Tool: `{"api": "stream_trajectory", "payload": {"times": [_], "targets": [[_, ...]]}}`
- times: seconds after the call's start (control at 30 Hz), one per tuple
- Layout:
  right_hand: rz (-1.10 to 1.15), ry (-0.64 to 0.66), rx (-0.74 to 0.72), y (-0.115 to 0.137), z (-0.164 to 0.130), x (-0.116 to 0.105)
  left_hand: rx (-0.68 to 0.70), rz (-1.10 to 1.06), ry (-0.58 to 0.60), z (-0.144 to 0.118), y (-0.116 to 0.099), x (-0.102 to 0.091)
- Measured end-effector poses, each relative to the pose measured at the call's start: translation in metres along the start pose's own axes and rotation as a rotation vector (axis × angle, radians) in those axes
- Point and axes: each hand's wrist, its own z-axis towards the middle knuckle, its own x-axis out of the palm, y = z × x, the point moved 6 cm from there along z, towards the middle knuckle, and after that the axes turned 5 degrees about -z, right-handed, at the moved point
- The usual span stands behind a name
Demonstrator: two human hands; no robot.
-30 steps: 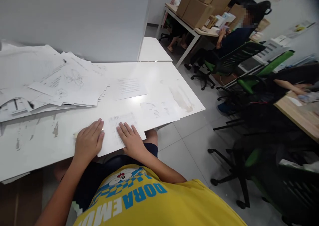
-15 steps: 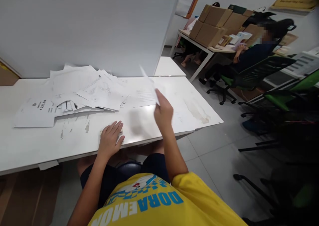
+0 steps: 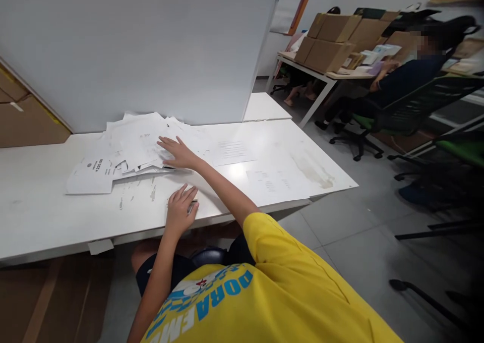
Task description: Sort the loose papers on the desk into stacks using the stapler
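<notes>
Papers in a loose white printed heap (image 3: 128, 151) lie at the back of the white scuffed table (image 3: 45, 212), against the grey partition (image 3: 151, 45). Right hand (image 3: 177, 152) rests flat on the heap, fingers spread; half a second ago it held one sheet aloft. Left hand (image 3: 181, 211) lies open over a small pen-like object (image 3: 191, 205). Two single sheets (image 3: 230, 152) lie rightward.

Under the left grip (image 3: 181, 211) lies a small thing, mostly covered, so its kind cannot be told. Beneath the right grip (image 3: 177, 152) the print on the paper pile (image 3: 124, 149) is too small to read, and lower sheets are hidden by upper ones.
</notes>
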Motion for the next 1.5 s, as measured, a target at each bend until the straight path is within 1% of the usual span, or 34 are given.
{"api": "stream_trajectory", "payload": {"times": [0.07, 0.1, 0.13, 0.17, 0.2, 0.27, 0.3, 0.33, 0.37, 0.4, 0.43, 0.5, 0.6, 0.7, 0.8, 0.87, 0.97, 1.07, 1.17, 1.33, 1.5], "targets": [[-0.037, -0.081, 0.054, -0.017, -0.056, -0.026, 0.027, -0.002, 0.007, 0.000, 0.000, 0.000], [-0.055, -0.084, 0.109, -0.028, -0.092, -0.038, 0.038, -0.001, 0.010, 0.000, 0.001, 0.000], [-0.074, -0.068, 0.185, -0.040, -0.133, -0.048, 0.047, 0.003, 0.012, 0.000, 0.002, 0.000], [-0.099, -0.030, 0.296, -0.053, -0.177, -0.055, 0.055, 0.010, 0.012, 0.000, 0.002, 0.000], [-0.133, 0.016, 0.442, -0.067, -0.225, -0.060, 0.067, 0.019, 0.011, 0.001, 0.002, 0.000], [-0.209, 0.110, 0.796, -0.090, -0.323, -0.062, 0.105, 0.038, -0.001, 0.002, 0.002, 0.002], [-0.249, 0.131, 0.959, -0.095, -0.368, -0.062, 0.125, 0.051, -0.020, 0.003, 0.000, 0.002], [-0.278, 0.153, 1.084, -0.096, -0.407, -0.059, 0.141, 0.067, -0.050, 0.004, -0.001, 0.003], [-0.303, 0.158, 1.150, -0.092, -0.436, -0.055, 0.150, 0.087, -0.086, 0.005, -0.002, 0.003], [-0.326, 0.148, 1.176, -0.086, -0.455, -0.051, 0.153, 0.108, -0.121, 0.006, -0.003, 0.003], [-0.352, 0.126, 1.175, -0.078, -0.467, -0.047, 0.153, 0.126, -0.149, 0.006, -0.005, 0.003], [-0.412, 0.060, 1.122, -0.065, -0.469, -0.044, 0.158, 0.145, -0.175, 0.007, -0.007, 0.004], [-0.471, -0.008, 0.978, -0.056, -0.444, -0.046, 0.151, 0.167, -0.184, 0.006, -0.008, 0.003], [-0.412, 0.036, 0.818, -0.059, -0.411, -0.043, 0.022, 0.206, -0.199, 0.004, 0.004, -0.001], [-0.321, 0.083, 0.703, -0.056, -0.381, -0.032, -0.113, 0.157, -0.177, 0.001, 0.021, -0.002], [-0.278, 0.079, 0.631, -0.044, -0.363, -0.023, -0.145, 0.121, -0.140, 0.001, 0.027, -0.001], [-0.209, 0.054, 0.528, -0.014, -0.336, -0.010, -0.158, 0.123, -0.091, 0.002, 0.029, -0.001], [-0.133, 0.013, 0.481, 0.013, -0.312, 0.001, -0.162, 0.136, -0.079, 0.002, 0.026, -0.002], [-0.087, 0.007, 0.464, 0.028, -0.294, 0.010, -0.164, 0.125, -0.065, 0.001, 0.024, -0.001], [-0.069, 0.046, 0.395, 0.041, -0.276, 0.021, -0.172, 0.100, -0.035, 0.001, 0.028, 0.001], [-0.094, 0.091, 0.358, 0.047, -0.271, 0.020, -0.170, 0.141, -0.014, 0.002, 0.028, 0.003]]}}
